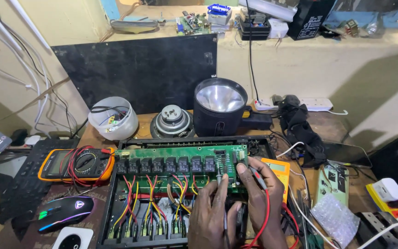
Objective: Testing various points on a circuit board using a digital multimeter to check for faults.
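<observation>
Both hands (236, 203) press 2 probes (219, 177) onto green circuit board (180, 163).

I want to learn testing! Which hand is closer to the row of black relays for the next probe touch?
Probably left: the left hand with its probe sits just below the black relays; the right hand is further right.

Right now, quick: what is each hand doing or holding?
Left hand: closed on a thin black meter probe, tip on the green circuit board.
Right hand: closed on a red-wired probe.
</observation>
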